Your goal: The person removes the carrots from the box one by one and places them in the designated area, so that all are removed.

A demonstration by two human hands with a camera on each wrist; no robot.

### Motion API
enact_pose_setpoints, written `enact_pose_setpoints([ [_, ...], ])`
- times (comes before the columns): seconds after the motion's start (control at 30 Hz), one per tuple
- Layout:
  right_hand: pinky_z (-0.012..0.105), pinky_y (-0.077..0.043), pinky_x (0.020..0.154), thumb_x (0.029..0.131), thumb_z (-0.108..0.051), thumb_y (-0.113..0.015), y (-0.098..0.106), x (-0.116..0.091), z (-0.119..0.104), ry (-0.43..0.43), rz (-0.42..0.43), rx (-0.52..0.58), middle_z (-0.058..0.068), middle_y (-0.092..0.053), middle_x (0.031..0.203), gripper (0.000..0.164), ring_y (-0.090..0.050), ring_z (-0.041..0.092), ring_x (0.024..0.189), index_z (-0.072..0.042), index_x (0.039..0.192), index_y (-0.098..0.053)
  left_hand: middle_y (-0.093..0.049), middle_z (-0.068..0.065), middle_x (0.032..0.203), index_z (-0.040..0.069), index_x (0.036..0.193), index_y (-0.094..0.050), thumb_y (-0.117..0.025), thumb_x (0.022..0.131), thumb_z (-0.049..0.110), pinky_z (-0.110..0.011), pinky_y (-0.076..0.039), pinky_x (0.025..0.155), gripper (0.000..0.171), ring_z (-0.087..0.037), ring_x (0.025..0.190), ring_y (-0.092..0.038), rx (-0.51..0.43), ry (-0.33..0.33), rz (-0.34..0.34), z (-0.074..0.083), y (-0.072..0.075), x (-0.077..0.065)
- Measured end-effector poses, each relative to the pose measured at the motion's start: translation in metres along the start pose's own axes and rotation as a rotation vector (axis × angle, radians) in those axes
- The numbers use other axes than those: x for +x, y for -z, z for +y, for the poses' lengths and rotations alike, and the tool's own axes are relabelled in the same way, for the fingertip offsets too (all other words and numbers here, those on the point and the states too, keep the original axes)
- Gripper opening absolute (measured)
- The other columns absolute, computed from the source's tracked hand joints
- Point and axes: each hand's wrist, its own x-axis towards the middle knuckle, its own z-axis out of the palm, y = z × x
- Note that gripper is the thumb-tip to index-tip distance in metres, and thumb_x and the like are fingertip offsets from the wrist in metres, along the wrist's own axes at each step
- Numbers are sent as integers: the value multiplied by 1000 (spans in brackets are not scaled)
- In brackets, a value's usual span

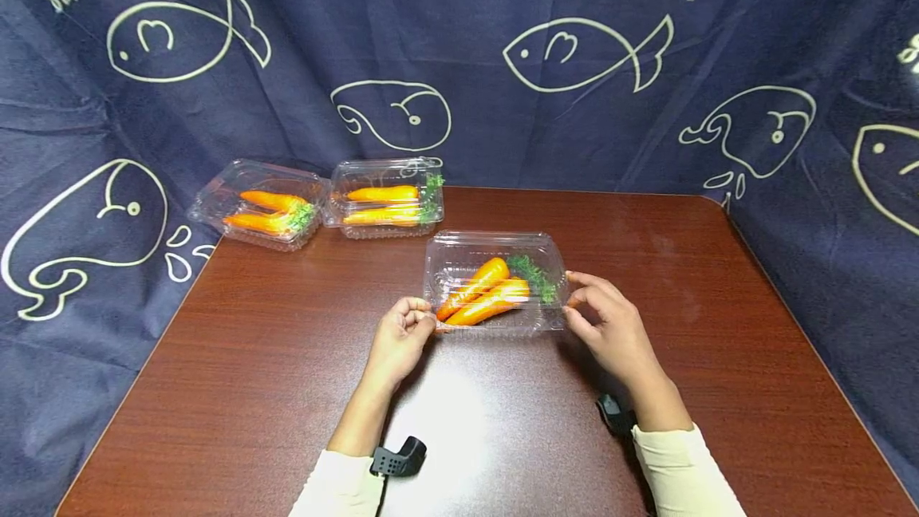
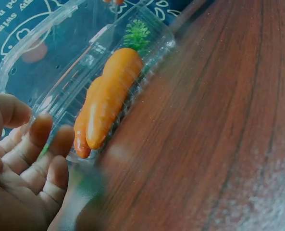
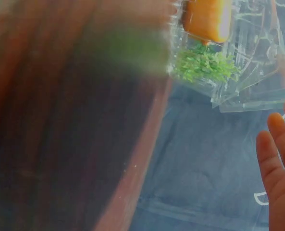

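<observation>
A: How do the hands meet the work?

B: The left hand [image 1: 404, 337] pinches the near-left corner of a clear container [image 1: 474, 241]; the right hand [image 1: 610, 321] grips its right rim between thumb and fingertips.

A: What lies inside?

B: Two carrots [image 1: 488, 309], side by side and slanted, their tips toward the left hand, with green tops [image 1: 531, 271] at the right.

A: And its position?

B: Mid-width on the surface [image 1: 718, 301], nearer the far edge. Beyond, a second container [image 1: 384, 231] stands along that edge, and a third container [image 1: 208, 212] occupies the far-left corner; each encloses carrots.
</observation>
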Motion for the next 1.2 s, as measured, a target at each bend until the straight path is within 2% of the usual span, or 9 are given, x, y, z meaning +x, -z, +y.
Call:
enact_pose_setpoints([
  [0.13, 15, -37, 96, 72, 15, -75, 1, 6, -1, 23, 23, 51, 15, -67, 115, 27, -63, 35, 107, -7, 81, -62, -65, -10, 86, -8, 108, -59, -62, 88, -1, -20, -46, 63, 21, -14, 72, -59, 55, -54, 15, 0, 0, 1],
  [0.3, 16, -37, 96, 73, 14, -73, 4, 13, 0, 6, 23, 81, 14, -66, 113, 26, -62, 33, 106, -7, 81, -60, -67, -15, 101, -4, 111, -61, -63, 89, 3, -24, -49, 70, 23, -16, 85, -63, 96, -43, 13, 0, 0, 2],
  [0.47, 17, -41, 87, 76, 9, -73, 10, 19, 1, -37, -3, 54, 11, -67, 110, 23, -62, 26, 101, -9, 83, -60, -64, -19, 121, -3, 116, -61, -62, 90, 3, -28, -50, 82, 27, -29, 106, -64, 101, -39, -5, -1, 0, 3],
  [0.57, 18, -45, 79, 77, 9, -73, 14, 23, 1, -42, -7, 67, 11, -67, 110, 21, -62, 18, 93, -7, 86, -62, -62, -20, 127, -4, 118, -60, -61, 90, 2, -26, -50, 84, 29, -32, 112, -62, 75, -43, -26, -2, 1, 4],
  [0.73, 14, -47, 68, 78, 11, -74, 19, 31, 0, -54, 0, 98, 11, -67, 110, 22, -59, 4, 84, -3, 91, -65, -64, -22, 120, -5, 119, -59, -61, 90, 0, -20, -47, 67, 29, -20, 93, -65, 33, -37, -44, -1, 1, 4],
  [0.83, 13, -46, 67, 78, 12, -74, 22, 37, 2, -64, 9, 100, 11, -67, 110, 22, -58, 3, 87, -3, 93, -66, -67, -20, 102, -3, 119, -60, -61, 90, 0, -19, -40, 57, 29, -12, 75, -57, 28, -19, -49, 1, 1, 3],
  [0.97, 12, -44, 66, 80, 13, -72, 26, 48, -2, -73, 14, 90, 14, -68, 109, 20, -60, 7, 91, -2, 93, -65, -65, -20, 88, -3, 120, -60, -61, 90, 0, -20, -36, 55, 30, -14, 67, -51, 35, 2, -48, 9, 0, -1],
  [1.1, 12, -43, 67, 82, 13, -70, 28, 59, 1, -97, 4, 98, 16, -68, 108, 17, -59, 2, 92, 0, 91, -63, -67, -21, 100, -3, 122, -59, -60, 90, 1, -21, -39, 58, 32, -16, 72, -54, 33, 12, -44, 8, 1, -4],
  [1.2, 14, -43, 68, 85, 11, -69, 26, 67, 6, -121, 0, 105, 17, -68, 109, 13, -56, -3, 95, 1, 92, -64, -67, -18, 111, -1, 123, -58, -60, 90, 3, -20, -41, 61, 33, -13, 76, -56, 18, 18, -46, -1, 2, -5],
])
